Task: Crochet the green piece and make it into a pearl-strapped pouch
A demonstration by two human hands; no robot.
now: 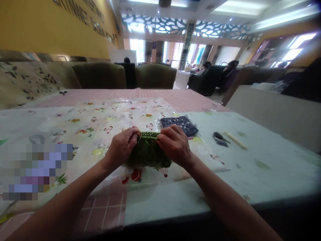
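Observation:
Between my two hands hangs a dark green crocheted piece (149, 152), its lighter green meshed edge at the top. My left hand (122, 144) is closed on the left end of that edge, thumb and fingers pinched together, with a ring on one finger. The right end is pinched by my right hand (174, 144). Just behind the right hand lies a grey-purple crocheted square (180, 124) on the table. A thin pink stick (190, 138) shows partly beside that hand; the rest of it is hidden.
On the right of the table are black-handled scissors (220, 139) and a cream-coloured stick (235, 140). A printed plastic cover (120, 113) lies under my hands. Chairs (155, 76) stand behind the table, with people seated farther back. A blurred-out patch covers something at left.

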